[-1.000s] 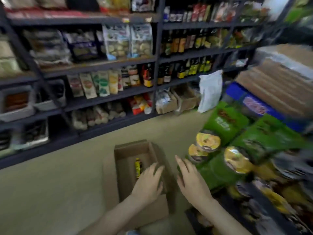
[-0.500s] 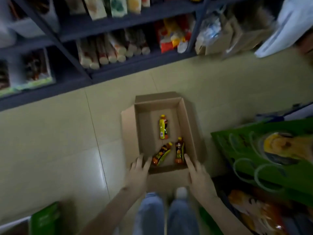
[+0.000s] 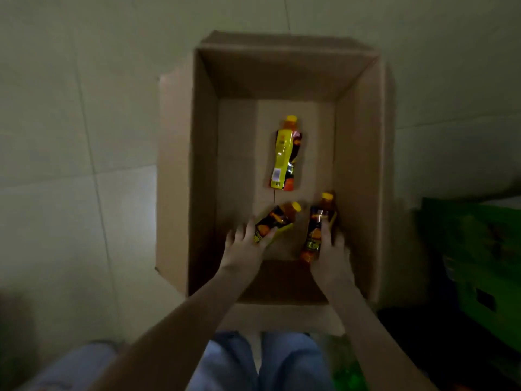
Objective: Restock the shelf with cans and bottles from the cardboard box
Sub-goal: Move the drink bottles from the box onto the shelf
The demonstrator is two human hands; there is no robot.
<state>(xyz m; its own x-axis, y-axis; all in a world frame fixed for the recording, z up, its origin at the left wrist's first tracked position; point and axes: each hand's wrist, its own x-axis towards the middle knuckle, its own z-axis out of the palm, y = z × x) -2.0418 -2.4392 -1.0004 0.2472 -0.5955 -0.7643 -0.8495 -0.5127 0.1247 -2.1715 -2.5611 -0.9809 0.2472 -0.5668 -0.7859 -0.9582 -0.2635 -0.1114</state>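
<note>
- Count: three bottles, one cardboard box (image 3: 180, 170), two hands.
- All three bottles lie flat on the box floor, each with a yellow cap and amber contents.
- Far bottle (image 3: 285, 153): centre of the floor, cap toward 12 o'clock, yellow label up, apart from both hands.
- Left-hand bottle (image 3: 277, 220): tilted, cap toward 2 o'clock; its lower end sits inside the left hand (image 3: 244, 246), whose fingers are curled onto it.
- Right-hand bottle (image 3: 318, 225): just beside the right wall, cap toward 12 o'clock; the right hand (image 3: 331, 255) wraps its lower half, thumb across the label.
- Neither held bottle is visibly clear of the floor.
- Box flaps are folded outward; the box stands on a tiled floor (image 3: 70, 136).
- At 3 o'clock of the box: a green carton (image 3: 473, 249).
- Change from half a second ago: both hands were at the near rim, spread and empty; the shelving has left the view.
</note>
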